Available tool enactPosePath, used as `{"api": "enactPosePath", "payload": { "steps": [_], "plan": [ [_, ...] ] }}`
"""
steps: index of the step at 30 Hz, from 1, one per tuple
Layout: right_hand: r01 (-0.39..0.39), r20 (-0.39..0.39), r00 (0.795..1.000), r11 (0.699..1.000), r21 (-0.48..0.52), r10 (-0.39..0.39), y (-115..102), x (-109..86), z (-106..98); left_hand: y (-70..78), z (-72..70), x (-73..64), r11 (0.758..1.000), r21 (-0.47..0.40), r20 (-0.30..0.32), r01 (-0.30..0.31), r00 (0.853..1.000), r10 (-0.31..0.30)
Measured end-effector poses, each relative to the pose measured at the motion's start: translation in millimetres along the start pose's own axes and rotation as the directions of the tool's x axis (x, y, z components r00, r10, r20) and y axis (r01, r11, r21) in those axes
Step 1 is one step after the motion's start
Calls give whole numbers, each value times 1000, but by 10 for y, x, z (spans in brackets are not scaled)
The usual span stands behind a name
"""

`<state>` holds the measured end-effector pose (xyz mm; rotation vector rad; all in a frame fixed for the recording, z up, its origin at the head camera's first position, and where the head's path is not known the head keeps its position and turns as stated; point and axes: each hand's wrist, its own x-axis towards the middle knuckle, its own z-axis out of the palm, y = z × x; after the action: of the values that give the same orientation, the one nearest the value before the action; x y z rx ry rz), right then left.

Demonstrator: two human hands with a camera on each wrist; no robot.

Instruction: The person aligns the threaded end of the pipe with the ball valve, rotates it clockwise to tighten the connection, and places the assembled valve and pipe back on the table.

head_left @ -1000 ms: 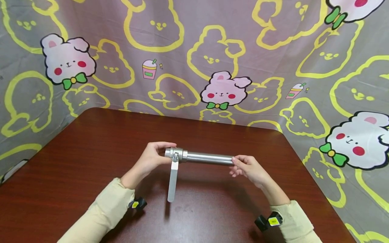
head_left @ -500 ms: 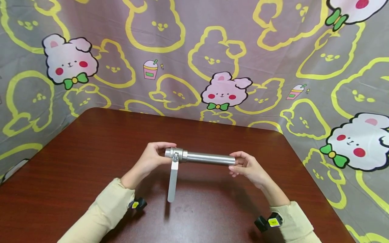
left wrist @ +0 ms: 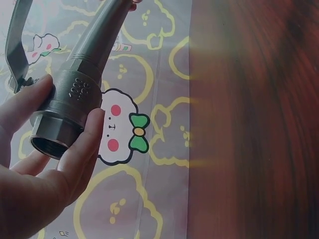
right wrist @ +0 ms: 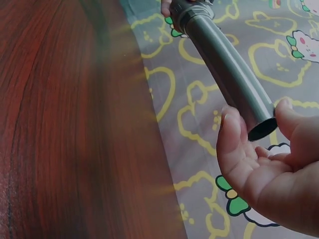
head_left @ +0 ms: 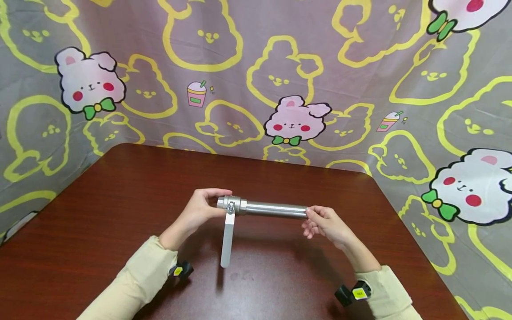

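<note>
A steel ball valve (head_left: 237, 204) with a flat lever handle (head_left: 227, 242) is held level above the table, the lever pointing toward me. My left hand (head_left: 197, 210) grips the valve body, with the thumb and fingers on opposite sides. In the left wrist view, the hex end (left wrist: 54, 132) of the valve opens toward the palm. From the other side of the valve runs a smooth steel pipe (head_left: 276, 209). My right hand (head_left: 329, 226) pinches its free end between thumb and fingers. The right wrist view shows the hollow pipe mouth (right wrist: 262, 129) between these fingers.
Below lies a dark red-brown wooden table (head_left: 160, 173). A grey curtain (head_left: 236, 53) printed with cartoon rabbits hangs behind it and along both sides. Both sleeved wrists carry small black cameras, such as the right camera (head_left: 353, 293).
My right fingers have shifted round the pipe end: half a second ago the thumb was lower and the fingers spread, now the thumb lies against the end again. Left hand and valve stay put.
</note>
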<state>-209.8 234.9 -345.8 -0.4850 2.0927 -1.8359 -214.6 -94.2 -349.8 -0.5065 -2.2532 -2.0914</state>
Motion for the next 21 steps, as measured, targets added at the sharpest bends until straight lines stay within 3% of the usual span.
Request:
{"api": "enactPosePath", "payload": {
  "steps": [6,15,21],
  "plan": [
    [11,-68,998,1000,1,-10,-23,5,21,2,3,-2,1000,10,-3,-1,1000,1],
    [100,-25,994,991,-86,-103,-2,-4,18,-9,-7,-2,1000,23,-3,0,1000,0],
    [111,-44,992,989,-97,-116,14,2,18,-13,-8,-4,1000,20,3,0,1000,0]
  ]
}}
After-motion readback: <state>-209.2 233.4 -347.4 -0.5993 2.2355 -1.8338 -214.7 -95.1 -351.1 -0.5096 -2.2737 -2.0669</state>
